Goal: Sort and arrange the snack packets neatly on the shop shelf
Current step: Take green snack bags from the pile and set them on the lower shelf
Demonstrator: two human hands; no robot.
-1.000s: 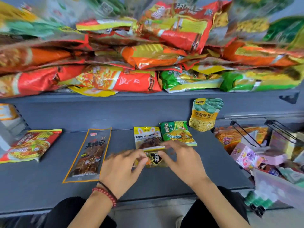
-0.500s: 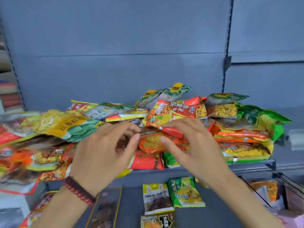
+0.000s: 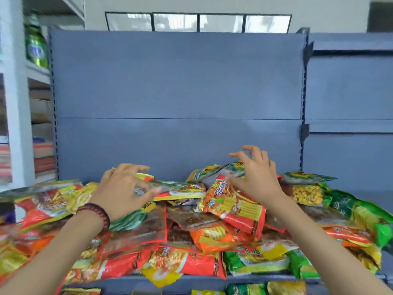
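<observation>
Evidently early in the sort: the grey shelf carries one unsorted heap of snack packets. Red, orange, green and yellow bags overlap at all angles across its width with no rows or grouping by kind visible, so nearly all the arranging is judged left to do. Left hand and right hand are both over the top of the heap, each grip released, fingers spread, grasping nothing. Print: the orange packet below the right hand shows Chinese characters, and a yellow oval logo sits at the back of the heap, both too blurred to read.
</observation>
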